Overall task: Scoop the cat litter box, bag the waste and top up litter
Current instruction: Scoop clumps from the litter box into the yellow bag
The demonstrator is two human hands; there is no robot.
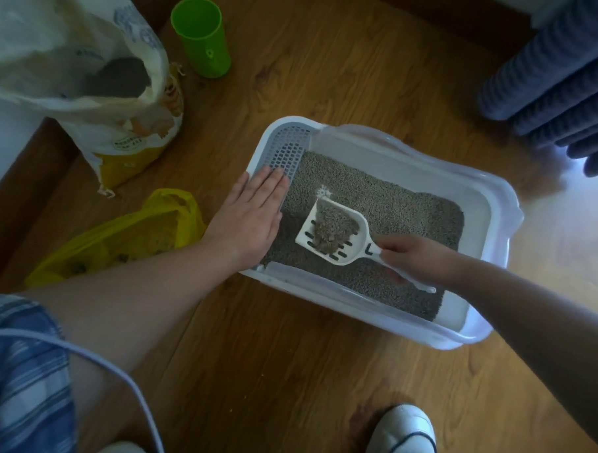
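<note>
A white litter box [490, 214] sits on the wooden floor, filled with grey litter [394, 203]. My right hand [416, 257] grips the handle of a white slotted scoop [337, 259], which is held just above the litter with a heap of clumped litter in it. My left hand [250, 217] lies flat, fingers together, on the box's left rim beside its grey grille [287, 147]. To the left of the box lies an open yellow plastic bag [125, 239] with some waste inside. An open litter sack [91, 80] stands at the upper left.
A green plastic cup [203, 37] stands upright on the floor behind the sack. Blue pleated curtain fabric [564, 73] hangs at the upper right. My white shoe [404, 440] is at the bottom edge, in front of the box.
</note>
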